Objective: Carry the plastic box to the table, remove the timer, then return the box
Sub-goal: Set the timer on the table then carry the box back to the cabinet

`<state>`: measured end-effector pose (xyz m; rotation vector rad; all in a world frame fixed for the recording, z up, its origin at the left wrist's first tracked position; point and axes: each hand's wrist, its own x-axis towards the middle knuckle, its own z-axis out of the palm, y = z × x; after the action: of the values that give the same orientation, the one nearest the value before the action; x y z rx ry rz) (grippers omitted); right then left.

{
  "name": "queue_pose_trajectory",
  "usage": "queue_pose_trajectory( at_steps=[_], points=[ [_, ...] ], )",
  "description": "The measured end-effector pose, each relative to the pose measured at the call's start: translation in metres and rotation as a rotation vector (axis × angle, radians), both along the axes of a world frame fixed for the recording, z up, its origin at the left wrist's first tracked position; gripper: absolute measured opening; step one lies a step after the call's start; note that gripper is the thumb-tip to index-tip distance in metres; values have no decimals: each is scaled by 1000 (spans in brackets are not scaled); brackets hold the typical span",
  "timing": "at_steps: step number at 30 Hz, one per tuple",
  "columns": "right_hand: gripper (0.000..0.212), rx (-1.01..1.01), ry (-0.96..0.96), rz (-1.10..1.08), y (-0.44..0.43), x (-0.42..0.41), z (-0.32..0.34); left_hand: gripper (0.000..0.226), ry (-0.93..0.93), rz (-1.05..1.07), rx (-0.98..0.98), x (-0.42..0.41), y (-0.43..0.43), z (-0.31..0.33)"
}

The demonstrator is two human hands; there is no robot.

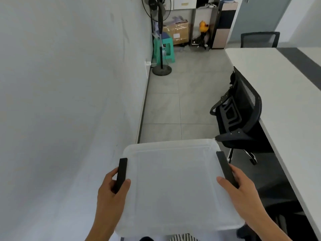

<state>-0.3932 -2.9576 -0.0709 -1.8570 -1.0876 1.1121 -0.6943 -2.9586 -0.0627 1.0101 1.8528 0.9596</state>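
Observation:
I hold a translucent white plastic box (173, 185) with its lid on, low in the middle of the view and above the floor. My left hand (111, 192) grips the black latch (121, 174) on the box's left side. My right hand (243, 190) grips the black latch (225, 169) on its right side. The frosted lid hides what is inside; no timer shows. The white table (278, 80) with a dark strip runs along the right side.
A black mesh office chair (241, 112) is pushed under the table just ahead of the box on the right. A white wall (69, 84) fills the left. Grey tiled floor (166, 105) leads ahead to a standing fan (161, 49), a green stool (165, 47), a cardboard box and shelves.

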Motion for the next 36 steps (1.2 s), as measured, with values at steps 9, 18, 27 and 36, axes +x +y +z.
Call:
queue_pose_trajectory(
  at_steps=[9,18,27,36],
  points=[
    [40,-27,-19,-39,219,-2,-7,38,-47,30,16,1,223,-20],
    [41,13,-70,-156,432,1,7,33,-26,-132,68,5,487,2],
    [50,-21,-87,-276,639,60,-16,40,-31,-237,45,72,724,-13],
    [44,35,-46,-155,898,145,10,42,3,-149,62,144,951,-3]
  ],
)
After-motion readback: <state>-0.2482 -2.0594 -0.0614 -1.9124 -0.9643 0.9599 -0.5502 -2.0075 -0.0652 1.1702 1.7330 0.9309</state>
